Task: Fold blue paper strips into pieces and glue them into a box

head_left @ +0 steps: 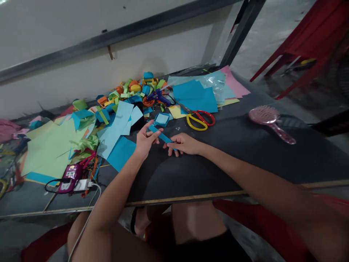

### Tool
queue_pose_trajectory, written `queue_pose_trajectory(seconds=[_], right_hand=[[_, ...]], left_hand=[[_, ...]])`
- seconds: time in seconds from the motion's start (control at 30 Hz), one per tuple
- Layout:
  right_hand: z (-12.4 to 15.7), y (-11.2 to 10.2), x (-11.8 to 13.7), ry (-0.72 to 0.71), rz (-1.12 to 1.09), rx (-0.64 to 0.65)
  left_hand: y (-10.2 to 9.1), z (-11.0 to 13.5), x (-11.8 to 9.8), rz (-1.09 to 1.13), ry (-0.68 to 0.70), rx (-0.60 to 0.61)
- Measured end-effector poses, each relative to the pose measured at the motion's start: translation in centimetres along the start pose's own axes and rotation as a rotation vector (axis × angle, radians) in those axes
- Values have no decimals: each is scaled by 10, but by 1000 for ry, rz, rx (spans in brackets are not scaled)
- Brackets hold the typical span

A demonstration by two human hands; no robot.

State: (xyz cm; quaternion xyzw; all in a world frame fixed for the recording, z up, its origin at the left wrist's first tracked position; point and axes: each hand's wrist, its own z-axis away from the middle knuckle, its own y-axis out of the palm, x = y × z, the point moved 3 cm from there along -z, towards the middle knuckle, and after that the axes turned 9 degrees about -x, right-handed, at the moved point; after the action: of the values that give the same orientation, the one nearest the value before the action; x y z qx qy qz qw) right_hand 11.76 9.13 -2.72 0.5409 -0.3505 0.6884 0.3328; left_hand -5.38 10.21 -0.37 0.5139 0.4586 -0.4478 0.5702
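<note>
The left hand [147,139] and right hand [183,143] are pinching opposite ends of a blue paper strip [164,138] above the middle of the desk [231,134], and as far as the dim view is letting anyone judge, that strip is remaining flat and unshaped. Just beyond it at 12 o'clock, a small blue paper box [163,124] is already standing formed, while a heap of folded paper pieces [135,88] is lying finished toward 11 o'clock. Blue sheets [191,96] at 1 o'clock are lying unfolded, with scissors [192,112] resting at 2 o'clock.
</note>
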Motion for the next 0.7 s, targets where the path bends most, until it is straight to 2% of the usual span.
queue_pose_trajectory(seconds=[0.2,0.5,0.7], right_hand=[[3,0,2,4,26,10],[0,-6,0,9,-24,20],[3,-8,3,-2,-29,86]], left_hand=[[-1,0,1,0,8,-123],[1,2,-8,58,-22,-89],[2,4,-11,104,-17,-59]])
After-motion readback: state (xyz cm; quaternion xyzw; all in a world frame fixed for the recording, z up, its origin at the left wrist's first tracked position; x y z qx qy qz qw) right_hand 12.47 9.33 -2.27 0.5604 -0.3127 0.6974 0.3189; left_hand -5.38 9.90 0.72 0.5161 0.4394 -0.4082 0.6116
